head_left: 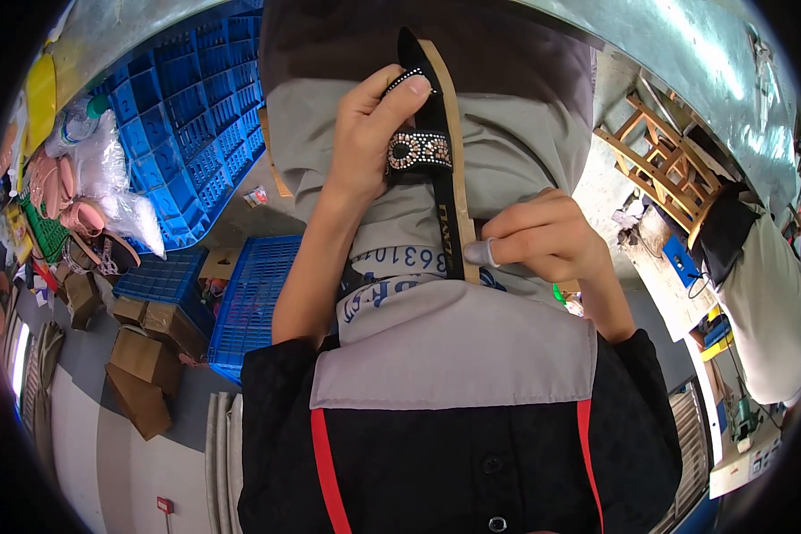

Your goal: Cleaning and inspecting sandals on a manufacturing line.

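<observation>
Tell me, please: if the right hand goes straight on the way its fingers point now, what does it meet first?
The right hand points toward the person's left. Its fingertips already touch the heel end of the black sandal, so probably the sandal comes first; depth is unclear.

Left of the left hand stand blue plastic crates [196,116], stacked on edge, with another blue crate [254,294] lying lower, beside that forearm. Further left of the crates, clear plastic bags [116,178] lie next to pink sandals [58,191]. Below them, well left of the hand, brown cardboard boxes [147,365] sit scattered on the grey floor [107,454]. Right of the right hand stands a wooden frame [663,165], and lower right of it a person in a pale garment [770,303] is near a cluttered table [676,276].
</observation>
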Available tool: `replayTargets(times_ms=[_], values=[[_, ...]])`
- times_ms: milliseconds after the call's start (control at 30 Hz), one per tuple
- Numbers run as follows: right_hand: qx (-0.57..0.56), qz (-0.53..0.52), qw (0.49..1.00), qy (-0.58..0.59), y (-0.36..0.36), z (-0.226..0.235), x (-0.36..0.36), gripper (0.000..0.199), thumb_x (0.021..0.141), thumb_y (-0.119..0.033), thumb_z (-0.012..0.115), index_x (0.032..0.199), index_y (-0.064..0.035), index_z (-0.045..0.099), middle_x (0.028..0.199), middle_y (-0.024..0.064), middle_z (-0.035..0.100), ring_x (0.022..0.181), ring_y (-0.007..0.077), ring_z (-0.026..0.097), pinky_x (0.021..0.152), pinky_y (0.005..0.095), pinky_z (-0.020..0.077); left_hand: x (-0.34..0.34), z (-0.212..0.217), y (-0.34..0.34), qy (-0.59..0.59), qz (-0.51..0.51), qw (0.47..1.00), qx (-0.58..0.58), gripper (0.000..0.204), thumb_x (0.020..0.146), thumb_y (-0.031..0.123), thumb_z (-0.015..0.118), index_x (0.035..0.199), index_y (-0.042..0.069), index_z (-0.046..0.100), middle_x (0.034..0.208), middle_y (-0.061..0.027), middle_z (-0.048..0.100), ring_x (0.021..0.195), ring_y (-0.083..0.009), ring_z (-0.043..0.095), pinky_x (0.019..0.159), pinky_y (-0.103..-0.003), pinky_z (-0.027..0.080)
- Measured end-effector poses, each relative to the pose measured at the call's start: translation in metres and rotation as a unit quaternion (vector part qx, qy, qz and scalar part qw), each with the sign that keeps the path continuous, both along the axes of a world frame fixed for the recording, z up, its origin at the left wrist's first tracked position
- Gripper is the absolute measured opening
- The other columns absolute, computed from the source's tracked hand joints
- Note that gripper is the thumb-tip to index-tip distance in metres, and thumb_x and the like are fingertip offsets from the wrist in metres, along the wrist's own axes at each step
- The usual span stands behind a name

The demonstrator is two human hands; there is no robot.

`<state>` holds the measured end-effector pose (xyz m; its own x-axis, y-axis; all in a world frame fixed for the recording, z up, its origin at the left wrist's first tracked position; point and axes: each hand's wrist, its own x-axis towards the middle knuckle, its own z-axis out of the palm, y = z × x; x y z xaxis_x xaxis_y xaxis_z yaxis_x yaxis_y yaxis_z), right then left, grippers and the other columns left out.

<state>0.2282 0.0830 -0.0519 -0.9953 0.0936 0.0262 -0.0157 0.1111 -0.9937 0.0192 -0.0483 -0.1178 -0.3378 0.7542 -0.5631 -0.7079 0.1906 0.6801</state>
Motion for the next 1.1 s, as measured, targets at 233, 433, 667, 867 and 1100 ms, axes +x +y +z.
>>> replayTargets(times_ms=[233,433,667,867,1100], values=[[0.045,-0.071,0.995,-0.049,0.011,0.001,-0.020,0.022,0.080,0.011,0.067,0.098,0.0016,0.073,0.092,0.0153,0.072,0.079,0.0299,0.072,0.067,0.0336,0.0567,0.007,0.031,0.011,0.083,0.013,0.996,-0.030,0.035,0.099,0.025,0.070,0.073,0.009,0.053,0.068,0.0081,0.044,0.062,-0.0003,0.039,0.054,-0.022,0.031],[0.061,-0.032,0.993,-0.096,0.009,0.025,-0.008,0.018,0.076,0.006,0.070,0.093,-0.0007,0.071,0.087,0.0122,0.071,0.069,0.0279,0.070,0.056,0.0320,0.0510,0.002,0.045,0.013,0.192,-0.007,0.979,-0.062,0.039,0.097,0.023,0.073,0.075,-0.001,0.053,0.070,0.0025,0.044,0.072,-0.0079,0.040,0.062,-0.027,0.035],[0.137,-0.069,0.986,-0.067,0.002,0.024,-0.011,0.024,0.078,0.005,0.067,0.100,-0.0037,0.073,0.091,0.0077,0.072,0.074,0.0233,0.072,0.056,0.0306,0.0524,0.002,0.044,0.013,0.284,-0.027,0.957,-0.057,0.041,0.095,0.025,0.074,0.073,0.000,0.051,0.066,-0.0033,0.042,0.072,-0.0159,0.038,0.065,-0.033,0.034],[0.130,-0.054,0.987,-0.075,-0.002,0.031,-0.006,0.026,0.075,0.006,0.067,0.099,-0.0044,0.073,0.091,0.0077,0.072,0.075,0.0239,0.072,0.057,0.0316,0.0524,0.005,0.042,0.011,0.307,-0.027,0.949,-0.063,0.041,0.094,0.025,0.074,0.072,0.000,0.050,0.065,-0.0053,0.042,0.072,-0.0188,0.038,0.066,-0.035,0.035],[0.103,-0.083,0.985,-0.112,-0.008,0.032,-0.003,0.026,0.075,0.007,0.068,0.098,-0.0048,0.073,0.090,0.0074,0.071,0.074,0.0241,0.071,0.057,0.0309,0.0519,0.010,0.039,0.017,0.343,-0.025,0.939,-0.030,0.041,0.095,0.027,0.073,0.073,0.001,0.050,0.066,-0.0063,0.043,0.074,-0.0210,0.039,0.067,-0.036,0.036]])
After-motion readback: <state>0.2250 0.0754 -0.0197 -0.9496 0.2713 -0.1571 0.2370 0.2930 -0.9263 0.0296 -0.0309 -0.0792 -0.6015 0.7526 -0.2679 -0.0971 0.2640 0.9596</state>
